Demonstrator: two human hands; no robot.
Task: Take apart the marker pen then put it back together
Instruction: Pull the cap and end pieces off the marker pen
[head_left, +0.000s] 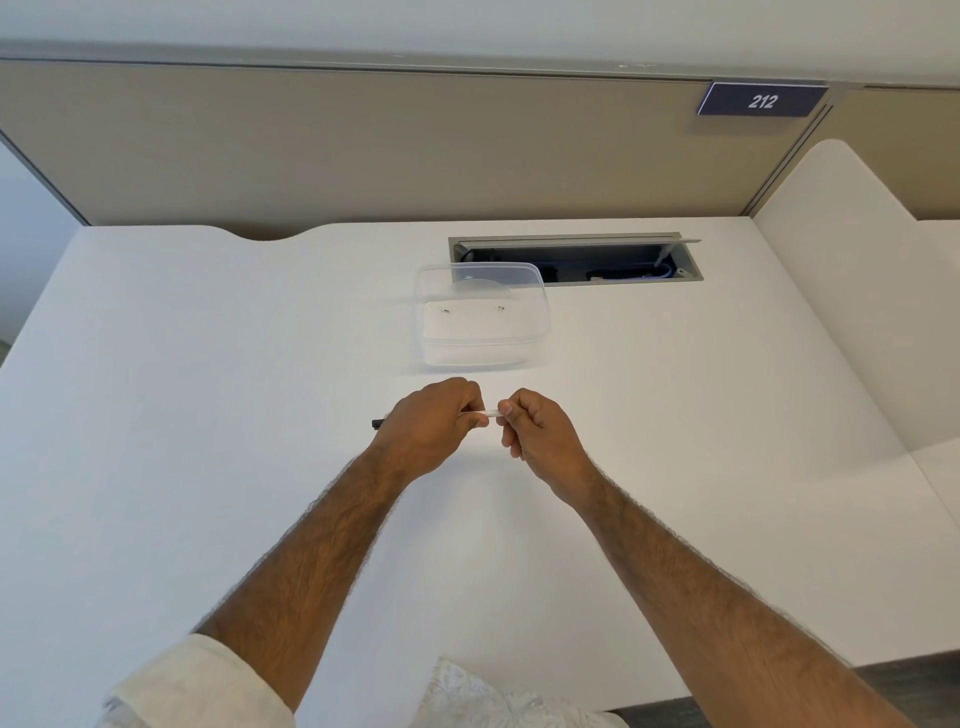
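**Inspector:** Report the position of the item under test.

**Assistant:** The marker pen (480, 413) is held level above the white desk (208, 364), between both hands and clear of the surface. Only a short white stretch of barrel shows in the gap between them. A dark end (377, 423) projects past the outer side of the left hand (431, 423); whether that is the cap or the tip, I cannot tell.

**Inspector:** Grip condition?

**Assistant:** The left hand is closed round the barrel, fingers wrapped over it. The right hand (535, 431) pinches the other end between thumb and forefinger, the remaining fingers curled in. Both are grasping the pen; neither is slack.

**Inspector:** Which step do you judge this to be?

**Assistant:** In my assessment, the hands are working the joint at the right-hand end, either drawing a part out of the barrel or seating it back in. The frame does not settle which. No loose pen parts can be made out on the desk.

**Inspector:** Requirement for the next move?

**Assistant:** A straight pull or push along the pen's axis, left hand bracing the barrel, right hand keeping its pinch without crushing the thin end. A slight twist may be needed if the fit is tight.

**Inspector:** Other items noted?

**Assistant:** A clear plastic container (483, 317) stands beyond the hands, near but apart from them. Behind it lies an open cable hatch (576, 257) in the desk.
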